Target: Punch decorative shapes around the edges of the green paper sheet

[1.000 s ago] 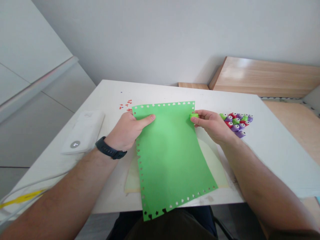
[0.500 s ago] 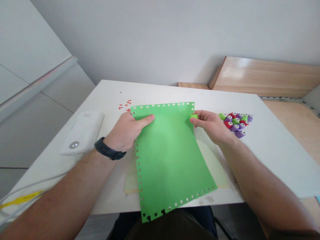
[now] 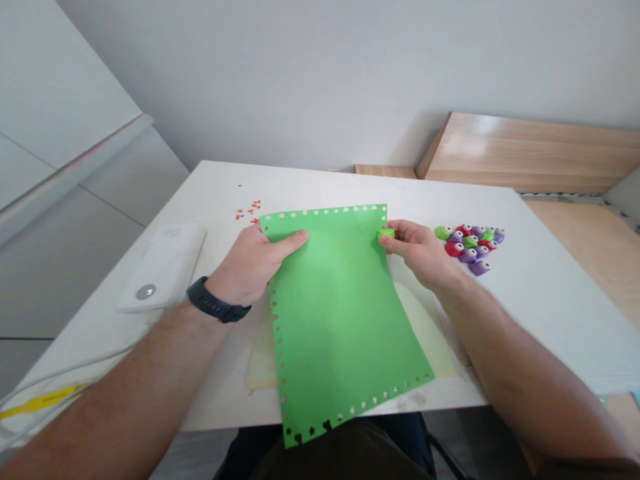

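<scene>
A sheet of green paper (image 3: pixel 345 313) is held up over the table, its top, left and bottom edges lined with small punched shapes. My left hand (image 3: pixel 260 257) grips its upper left side, thumb lying on the front and fingers behind. At the upper right edge my right hand (image 3: pixel 413 247) pinches a small light-green craft punch (image 3: pixel 386 233), which sits on the paper's edge just below the corner holes. Further right, several similar craft punches (image 3: pixel 470 242) in purple, red and green stand grouped on the table.
Red paper cut-outs (image 3: pixel 251 211) are scattered beyond the sheet. A white power bank (image 3: pixel 163 267) with a cable lies at the left, near a yellow strip (image 3: pixel 43 401). Pale paper (image 3: pixel 425 333) lies beneath the green sheet on the white table (image 3: pixel 530 320).
Both hands, the green paper and the light-green craft punch keep nearly the same places. Only a very slight shift of the whole view shows.
</scene>
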{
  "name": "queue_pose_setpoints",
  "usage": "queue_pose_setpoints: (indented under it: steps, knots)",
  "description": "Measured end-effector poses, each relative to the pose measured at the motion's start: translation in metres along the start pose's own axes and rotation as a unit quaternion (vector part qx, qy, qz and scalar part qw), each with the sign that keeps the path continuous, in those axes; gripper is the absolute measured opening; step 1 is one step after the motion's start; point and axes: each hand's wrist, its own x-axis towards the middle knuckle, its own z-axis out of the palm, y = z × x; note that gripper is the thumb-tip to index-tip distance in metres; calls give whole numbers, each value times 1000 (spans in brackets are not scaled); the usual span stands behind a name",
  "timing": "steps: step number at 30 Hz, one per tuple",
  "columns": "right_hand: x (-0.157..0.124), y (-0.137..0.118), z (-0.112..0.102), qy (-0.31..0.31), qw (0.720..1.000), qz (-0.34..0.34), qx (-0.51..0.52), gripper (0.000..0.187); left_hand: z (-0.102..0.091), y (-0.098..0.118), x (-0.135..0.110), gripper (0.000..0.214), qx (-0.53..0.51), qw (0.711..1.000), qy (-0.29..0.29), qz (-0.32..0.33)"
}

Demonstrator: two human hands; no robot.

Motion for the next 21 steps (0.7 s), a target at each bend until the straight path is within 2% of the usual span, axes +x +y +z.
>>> queue_pose_setpoints:
  steps: [16, 21]
  knots:
    - [7, 13, 0, 12, 999, -7, -40, 35, -3, -6, 3, 56, 18, 1000, -15, 5]
    - [10, 19, -1, 15, 998, -11, -64, 34, -2, -5, 2, 50, 33, 999, -16, 8]
